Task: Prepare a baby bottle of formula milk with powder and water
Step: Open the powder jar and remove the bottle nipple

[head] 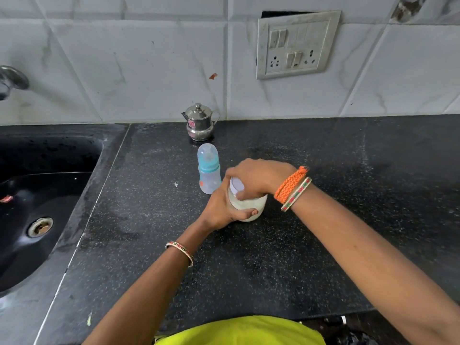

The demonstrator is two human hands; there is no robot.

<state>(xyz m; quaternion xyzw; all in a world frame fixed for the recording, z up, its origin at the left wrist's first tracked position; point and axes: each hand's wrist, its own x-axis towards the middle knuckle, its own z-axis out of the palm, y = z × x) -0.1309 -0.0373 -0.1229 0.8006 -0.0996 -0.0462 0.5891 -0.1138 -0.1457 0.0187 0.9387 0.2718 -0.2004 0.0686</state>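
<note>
Left hand [225, 207]: fingers and thumb curled round the body of a clear jar [249, 207] holding white powder, thumb laid across its near side. Right hand [256, 178]: closed from above over the jar's white lid [236, 186], fingers bent down round its rim. The jar stands on the black speckled counter [273, 257], about midway between its back and front edges.

Baby bottle [209, 171]: upright, just beside the jar on its left and slightly behind, clear cap on over a blue collar (a small orange mark on its side, not readable). It appears not to touch the left hand; contact cannot be confirmed.

Small steel pot [200, 122]: lidded and spouted, at the counter's back edge against the tiled wall, behind the bottle. Its red label is not legible.

Sink [37, 195]: black, set at the counter's left end. Switch plate [297, 44] on the wall above the right part.
</note>
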